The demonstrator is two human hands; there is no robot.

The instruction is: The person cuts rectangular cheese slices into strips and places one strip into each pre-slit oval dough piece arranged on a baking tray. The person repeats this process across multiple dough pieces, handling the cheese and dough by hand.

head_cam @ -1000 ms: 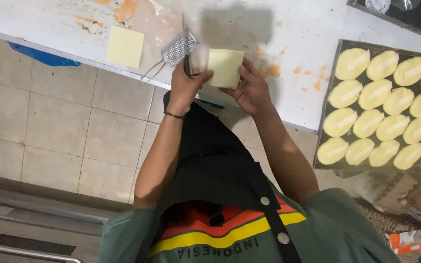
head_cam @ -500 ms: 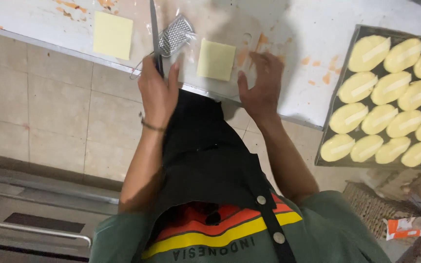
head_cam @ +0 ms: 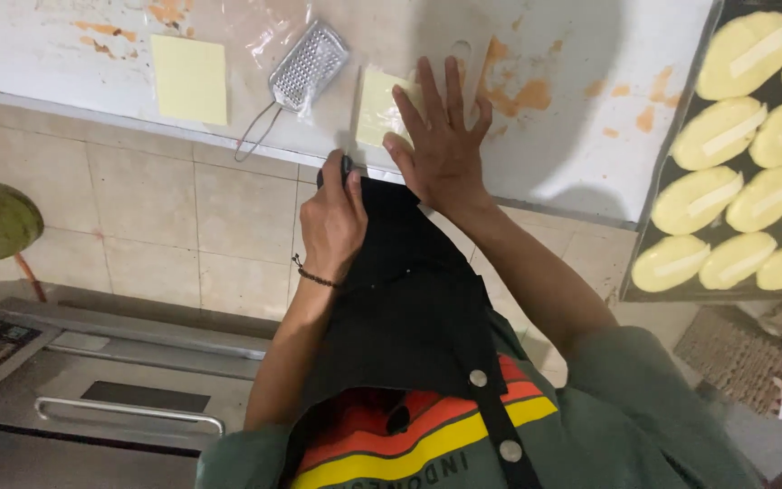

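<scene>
Head view: the right hand [head_cam: 441, 145] lies flat on a pale yellow slab [head_cam: 377, 107], probably cheese, at the near edge of the white counter [head_cam: 590, 54]. Its fingers [head_cam: 433, 91] are spread apart and press down, gripping nothing. The left hand [head_cam: 332, 217] is a fist, fingers clamped on a dark handle [head_cam: 346, 167], likely a knife; no blade shows clearly, only a thin dark line along the slab's left side. A small grater [head_cam: 308, 65] lies just left of the slab, and a second slab [head_cam: 190, 80] sits further left. A tray [head_cam: 658, 235] of pale buns [head_cam: 694, 199], each topped with a light strip, stands at the right.

To cut well, I judge the flat hand should hold the slab steady with fingertips clear of the blade's line, while the stroke runs straight and even along the slab.

Against the frame half a second ago, the right hand has moved from beside the slab onto it, and the left hand has dropped lower, towards the counter edge. The grater and both slabs lie as they did.
</scene>
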